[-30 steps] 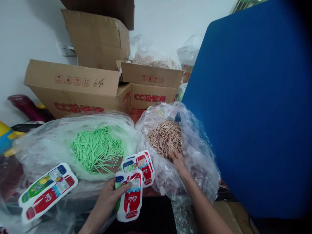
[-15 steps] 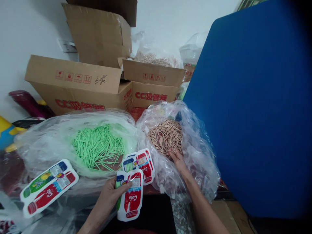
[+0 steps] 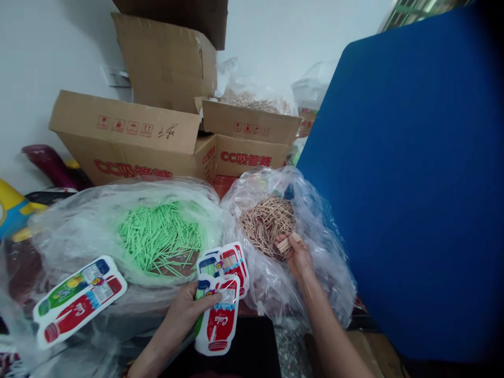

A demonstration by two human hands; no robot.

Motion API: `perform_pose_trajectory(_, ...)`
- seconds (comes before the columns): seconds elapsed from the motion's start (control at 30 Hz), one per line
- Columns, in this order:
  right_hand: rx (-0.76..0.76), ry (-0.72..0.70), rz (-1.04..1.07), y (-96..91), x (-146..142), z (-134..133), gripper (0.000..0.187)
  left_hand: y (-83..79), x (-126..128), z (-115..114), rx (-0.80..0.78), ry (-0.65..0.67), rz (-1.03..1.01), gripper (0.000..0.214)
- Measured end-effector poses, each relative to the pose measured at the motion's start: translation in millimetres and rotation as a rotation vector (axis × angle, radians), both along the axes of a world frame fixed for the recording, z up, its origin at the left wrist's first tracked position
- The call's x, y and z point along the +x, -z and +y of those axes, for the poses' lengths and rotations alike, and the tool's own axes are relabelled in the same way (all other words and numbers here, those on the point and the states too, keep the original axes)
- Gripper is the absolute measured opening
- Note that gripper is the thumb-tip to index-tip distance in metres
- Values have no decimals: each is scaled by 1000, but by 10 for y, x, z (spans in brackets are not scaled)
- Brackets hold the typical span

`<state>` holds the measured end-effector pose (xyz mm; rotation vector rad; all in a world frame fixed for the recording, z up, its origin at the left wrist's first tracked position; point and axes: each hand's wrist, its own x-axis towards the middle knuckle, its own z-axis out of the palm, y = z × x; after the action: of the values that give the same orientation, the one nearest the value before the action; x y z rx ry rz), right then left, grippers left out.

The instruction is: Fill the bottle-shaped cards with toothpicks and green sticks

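The Cola packet (image 3: 221,323) partly hides the left hand (image 3: 189,307).

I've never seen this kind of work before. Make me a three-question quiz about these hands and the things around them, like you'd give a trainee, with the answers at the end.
1. True or false: the left hand is holding a Cola-printed packet.
2. Fill in the blank: the right hand holds a small bunch of ____-coloured candy straws.
3. Multiple choice: in the picture, where does the pile of green candy straws lie relative to the right hand? A) to its left B) to its right C) underneath it

Key: 1. True. 2. Tan. 3. A, to its left.
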<state>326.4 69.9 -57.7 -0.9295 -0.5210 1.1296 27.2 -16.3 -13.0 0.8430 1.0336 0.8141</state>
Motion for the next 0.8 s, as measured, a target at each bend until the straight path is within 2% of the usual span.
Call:
perform_pose_trajectory(0.13,-27,2,126,-25,-18,24,13,12,11,20,14,15,-6,25)
perform_pose_trajectory(0.23,-43,-27,160,-135,-106,-26,12,20,18,33,28,33,-16,25)
perform_pose_trajectory(0.43,61,-231,221,-658,-717,-354,16,-77,80,79,74,125,-55,24)
perform_pose_trajectory(0.53,92,-313,212,-850,-1033,-491,18,-128,118,125,83,135,-87,20)
perform_pose_trajectory(0.63,103,-362,186,-904,-1213,-542,18,-183,139,165,89,115,-110,16)
perform_pose_trajectory(0.8,90,-391,121,-857,-1280,-554,15,-250,163,188,79,124,-188,23)
